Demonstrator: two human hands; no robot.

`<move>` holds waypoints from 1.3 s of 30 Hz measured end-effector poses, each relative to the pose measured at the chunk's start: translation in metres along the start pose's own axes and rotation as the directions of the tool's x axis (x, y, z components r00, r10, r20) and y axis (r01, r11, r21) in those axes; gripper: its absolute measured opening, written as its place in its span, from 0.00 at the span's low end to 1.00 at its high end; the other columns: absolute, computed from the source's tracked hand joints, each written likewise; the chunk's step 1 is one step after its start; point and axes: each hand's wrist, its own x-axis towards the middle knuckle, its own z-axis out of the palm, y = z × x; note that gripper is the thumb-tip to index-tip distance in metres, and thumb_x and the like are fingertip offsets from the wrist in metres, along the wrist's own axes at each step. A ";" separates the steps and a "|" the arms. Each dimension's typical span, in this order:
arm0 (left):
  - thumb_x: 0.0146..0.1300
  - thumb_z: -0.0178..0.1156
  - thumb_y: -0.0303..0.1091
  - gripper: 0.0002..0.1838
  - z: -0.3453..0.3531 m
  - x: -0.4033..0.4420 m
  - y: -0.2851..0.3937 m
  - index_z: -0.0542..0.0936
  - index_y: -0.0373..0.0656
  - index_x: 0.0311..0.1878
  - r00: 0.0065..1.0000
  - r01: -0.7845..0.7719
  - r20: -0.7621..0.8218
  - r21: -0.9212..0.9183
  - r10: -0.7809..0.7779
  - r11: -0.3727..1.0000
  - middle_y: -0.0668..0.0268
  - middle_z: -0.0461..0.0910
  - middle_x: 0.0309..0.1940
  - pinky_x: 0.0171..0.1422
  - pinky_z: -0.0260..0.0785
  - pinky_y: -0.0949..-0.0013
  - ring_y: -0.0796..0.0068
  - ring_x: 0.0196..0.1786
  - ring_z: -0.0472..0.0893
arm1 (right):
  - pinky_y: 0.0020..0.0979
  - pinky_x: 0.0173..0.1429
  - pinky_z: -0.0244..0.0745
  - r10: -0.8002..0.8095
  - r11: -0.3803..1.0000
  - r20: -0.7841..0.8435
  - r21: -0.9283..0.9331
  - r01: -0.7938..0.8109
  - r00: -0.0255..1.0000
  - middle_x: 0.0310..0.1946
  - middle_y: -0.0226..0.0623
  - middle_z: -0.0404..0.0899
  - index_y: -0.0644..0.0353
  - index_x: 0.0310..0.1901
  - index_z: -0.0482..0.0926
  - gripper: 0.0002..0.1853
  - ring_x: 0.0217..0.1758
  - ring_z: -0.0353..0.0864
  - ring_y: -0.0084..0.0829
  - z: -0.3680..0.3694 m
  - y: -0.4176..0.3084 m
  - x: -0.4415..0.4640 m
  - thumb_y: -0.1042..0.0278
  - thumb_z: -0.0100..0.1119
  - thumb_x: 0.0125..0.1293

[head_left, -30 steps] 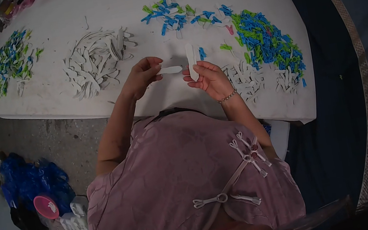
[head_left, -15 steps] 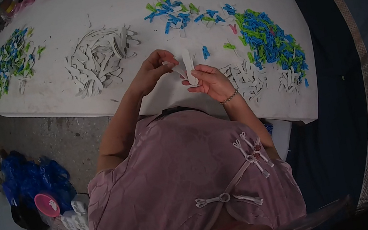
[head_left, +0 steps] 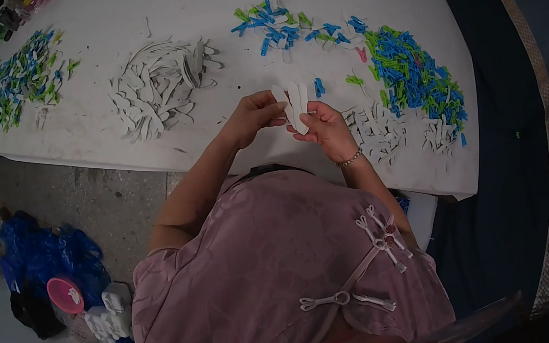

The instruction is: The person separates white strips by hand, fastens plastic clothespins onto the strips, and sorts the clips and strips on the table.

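My left hand (head_left: 256, 117) pinches a flat white strip (head_left: 281, 99) near its middle. Close beside it, my right hand (head_left: 326, 131) grips flat white pieces (head_left: 301, 104) that stand upright and fan apart at the top. The two hands nearly touch above the table's front edge. To their left lies a heap of white strips (head_left: 154, 90). A single blue clip (head_left: 319, 86) rests just beyond my right hand, with a green clip (head_left: 354, 79) farther right. Small white pieces (head_left: 378, 132) are scattered beside my right wrist.
The white table (head_left: 200, 1) also bears a large blue and green clip pile (head_left: 414, 69) at the right, a looser group (head_left: 271, 25) at the back, and another pile (head_left: 26, 75) at the far left. A pink bowl (head_left: 65, 295) sits by blue bags (head_left: 46, 248) below.
My left hand has turned its strip from level to upright and brought it against the pieces in my right hand. The view has shifted slightly, moving the table's contents rightward.
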 end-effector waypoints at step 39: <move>0.62 0.55 0.38 0.16 -0.167 -0.001 0.068 0.72 0.36 0.47 0.853 0.083 -0.470 0.552 0.228 0.830 0.60 0.78 0.38 0.49 0.69 0.67 0.68 0.44 0.78 | 0.24 0.41 0.76 0.166 0.946 -0.069 -0.271 -0.179 0.984 0.36 0.36 0.80 0.62 0.46 0.75 0.14 0.37 0.80 0.26 -0.068 0.039 0.063 0.61 0.54 0.64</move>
